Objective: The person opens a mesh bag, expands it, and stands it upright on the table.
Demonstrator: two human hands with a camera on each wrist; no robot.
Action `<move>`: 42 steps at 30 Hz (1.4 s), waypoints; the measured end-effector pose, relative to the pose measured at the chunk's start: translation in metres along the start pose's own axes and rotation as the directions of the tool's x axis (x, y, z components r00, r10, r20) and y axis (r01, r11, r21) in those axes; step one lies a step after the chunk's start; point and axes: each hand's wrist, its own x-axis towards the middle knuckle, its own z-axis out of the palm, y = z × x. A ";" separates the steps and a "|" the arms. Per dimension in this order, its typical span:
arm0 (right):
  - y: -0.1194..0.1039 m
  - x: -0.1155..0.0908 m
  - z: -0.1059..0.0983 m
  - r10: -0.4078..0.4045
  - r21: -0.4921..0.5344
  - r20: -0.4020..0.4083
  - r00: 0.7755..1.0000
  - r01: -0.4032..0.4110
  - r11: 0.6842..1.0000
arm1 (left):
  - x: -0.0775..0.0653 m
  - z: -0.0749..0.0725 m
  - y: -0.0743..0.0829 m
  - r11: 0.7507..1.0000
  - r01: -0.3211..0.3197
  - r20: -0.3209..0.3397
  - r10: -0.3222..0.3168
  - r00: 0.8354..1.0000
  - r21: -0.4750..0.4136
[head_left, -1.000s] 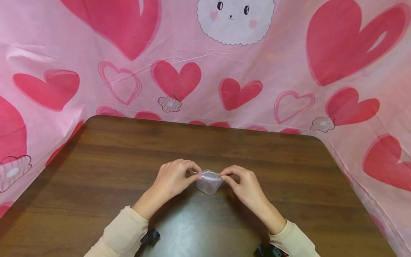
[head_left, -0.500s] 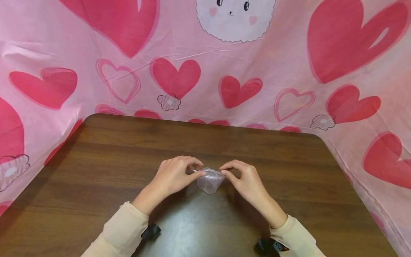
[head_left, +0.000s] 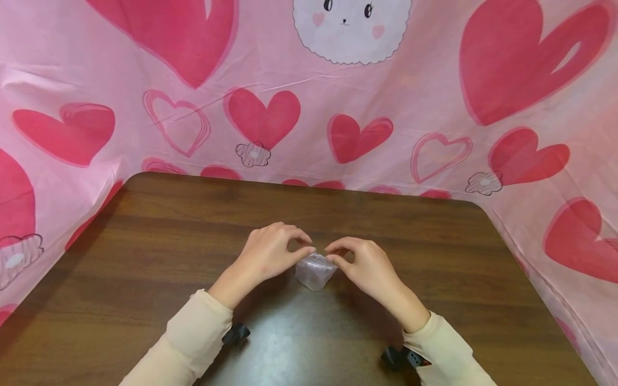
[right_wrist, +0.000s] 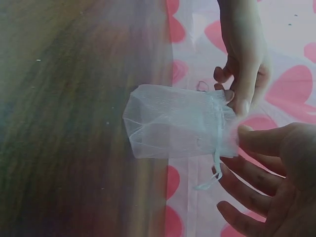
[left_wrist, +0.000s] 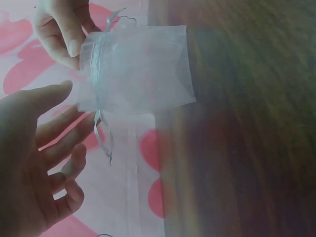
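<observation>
A small sheer white drawstring pouch (head_left: 315,272) stands on the brown table between my hands, its mouth end up. Its pale ribbon (left_wrist: 96,64) runs round below the mouth, with loops hanging at both sides. My left hand (head_left: 267,252) is at the mouth; in the left wrist view its thumb is apart from the cloth, while fingertips reach close to the ribbon. My right hand (head_left: 369,268) is at the opposite side of the mouth. Its thumb tip (right_wrist: 244,129) is right at the rim, spread from the fingers, which are partly hidden behind the cloth.
The wooden table (head_left: 193,214) has rounded far corners. A pink cloth with red hearts (head_left: 359,136) hangs behind it and along both sides. Dark devices are strapped at the left wrist (head_left: 235,335) and right wrist (head_left: 401,358).
Both thumbs and index fingers have parted from their pinch at the pouch's sides. The left hand has moved up and inward over the mouth, the right slightly inward; the pouch stays in place.
</observation>
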 end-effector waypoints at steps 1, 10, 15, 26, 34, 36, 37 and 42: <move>-0.001 0.001 -0.001 0.001 -0.009 0.010 1.000 -0.001 1.000 | 0.001 0.000 0.000 1.000 -0.006 0.007 0.006 1.000 0.005; -0.009 0.011 -0.005 0.053 -0.110 0.156 0.986 -0.036 0.993 | 0.012 -0.006 0.005 1.000 -0.028 0.182 0.025 0.983 0.010; -0.014 0.016 -0.006 0.122 -0.206 0.246 0.961 -0.071 0.976 | 0.015 -0.012 0.007 0.999 0.015 0.301 -0.024 0.953 0.034; -0.018 0.019 0.001 0.121 -0.288 0.249 0.961 -0.046 0.957 | 0.012 -0.010 0.009 0.998 0.012 0.298 -0.029 0.954 0.058; -0.012 0.017 -0.004 0.112 -0.300 0.232 0.966 -0.039 0.953 | 0.009 -0.011 0.007 0.998 0.031 0.293 -0.046 0.955 0.055; -0.011 0.017 -0.005 0.114 -0.294 0.230 0.967 -0.043 0.955 | 0.007 -0.011 0.008 0.998 0.024 0.287 -0.039 0.957 0.053; -0.010 0.017 -0.006 0.112 -0.293 0.226 0.968 -0.042 0.955 | 0.007 -0.011 0.008 0.998 0.020 0.281 -0.036 0.959 0.057; -0.007 0.017 -0.006 0.087 -0.275 0.166 0.982 -0.038 0.961 | 0.004 -0.009 0.011 0.999 0.005 0.262 -0.018 0.965 0.048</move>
